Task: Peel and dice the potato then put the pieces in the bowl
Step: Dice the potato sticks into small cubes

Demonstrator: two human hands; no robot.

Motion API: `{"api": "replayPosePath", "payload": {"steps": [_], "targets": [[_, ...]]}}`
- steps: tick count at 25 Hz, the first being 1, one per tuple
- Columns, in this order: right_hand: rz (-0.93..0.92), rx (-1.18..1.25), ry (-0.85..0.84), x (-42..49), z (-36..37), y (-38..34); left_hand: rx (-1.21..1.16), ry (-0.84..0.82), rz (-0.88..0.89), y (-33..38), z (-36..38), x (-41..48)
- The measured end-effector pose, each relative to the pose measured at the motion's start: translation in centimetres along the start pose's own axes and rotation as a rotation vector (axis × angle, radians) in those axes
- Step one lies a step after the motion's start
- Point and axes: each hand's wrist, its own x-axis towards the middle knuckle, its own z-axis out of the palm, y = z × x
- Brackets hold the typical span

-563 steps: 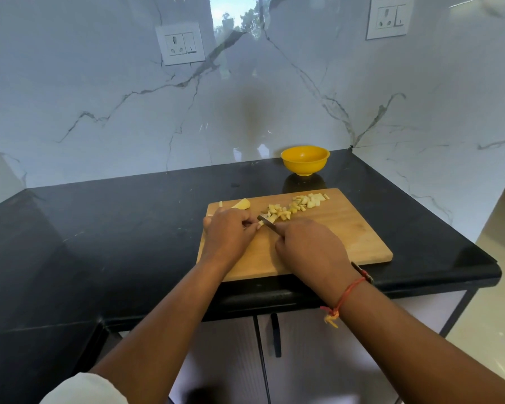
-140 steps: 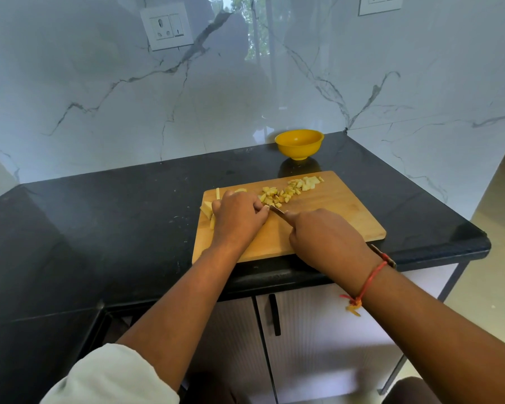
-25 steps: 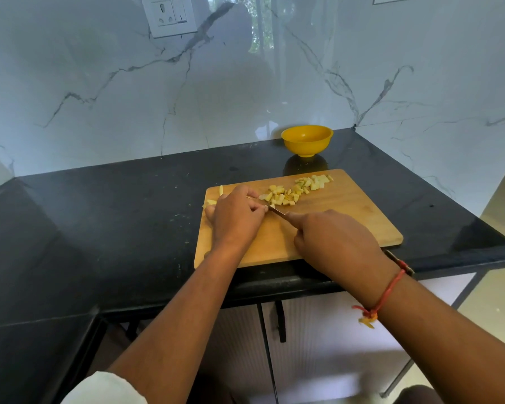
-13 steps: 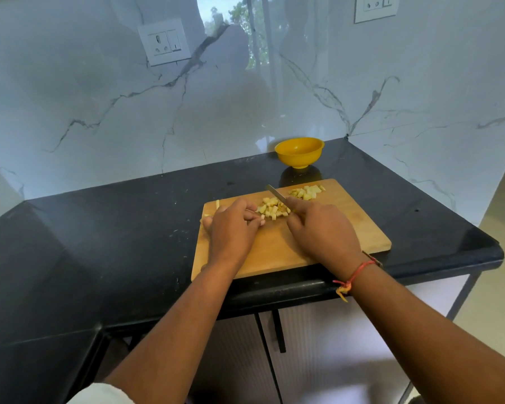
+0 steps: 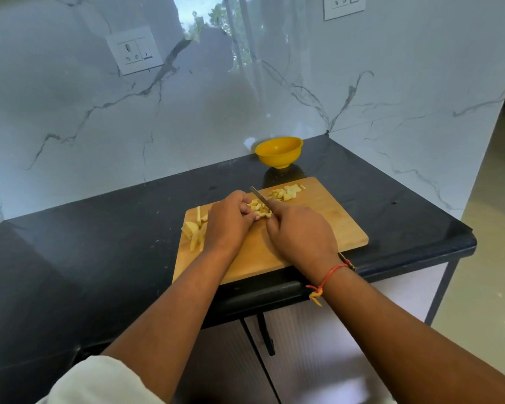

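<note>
your right hand [image 5: 301, 228] is closed tight around the knife [image 5: 258, 195]. its handle is hidden in your fist. only the blade shows, and it points away from you and a bit to the left. your left hand [image 5: 231, 220] sits just left of the blade, with its fingers curled down on the near heap [image 5: 260, 209] of cut potato bits. i cannot tell if a longer piece is under your palm.

all the potato is on the cutting board [image 5: 318, 220]. the uncut sticks [image 5: 196, 228] lie by the board's left edge, touching the outer side of your left hand. most of them point away from you, so the blade has to go across them. your left hand is the nearer one to pull them in.

the bowl [image 5: 279, 151] stands on the black counter [image 5: 99, 258], just past the far edge of the board, ahead of both hands. i see no potato in it. your right hand is a little nearer to it.

count: one bowl, one board, one knife. there are two heaps of cut bits, the near heap and the far heap [image 5: 286, 192] by the board's far edge. there is one bunch of sticks. the bits are too small and too many to count. i think some dicing is left to do.
</note>
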Motion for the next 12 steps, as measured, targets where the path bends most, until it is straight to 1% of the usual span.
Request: {"api": "replayPosePath", "payload": {"steps": [3, 5, 7, 8, 10, 12], "targets": [[-0.015, 0.0, 0.007, 0.0, 0.0, 0.0, -0.034, -0.002, -0.032, -0.2, -0.5, -0.3], [-0.016, 0.001, 0.005, 0.0, 0.1, 0.1, -0.04, 0.034, -0.05, -0.6, -1.7, -0.8], [-0.024, -0.005, -0.005, 0.0, 0.1, 0.1, 0.037, 0.077, -0.081, -1.4, -3.1, -1.4], [-0.031, -0.007, -0.008, 0.0, 0.0, 0.1, 0.111, 0.075, -0.097, -1.9, -3.7, -1.5], [-0.05, -0.01, -0.009, 0.0, -0.1, 0.1, 0.287, -0.002, -0.153, -2.7, -4.3, -1.7], [-0.073, -0.016, -0.014, -0.1, -0.1, 0.1, 0.378, -0.101, -0.215, -2.7, -4.3, -1.8]]}}
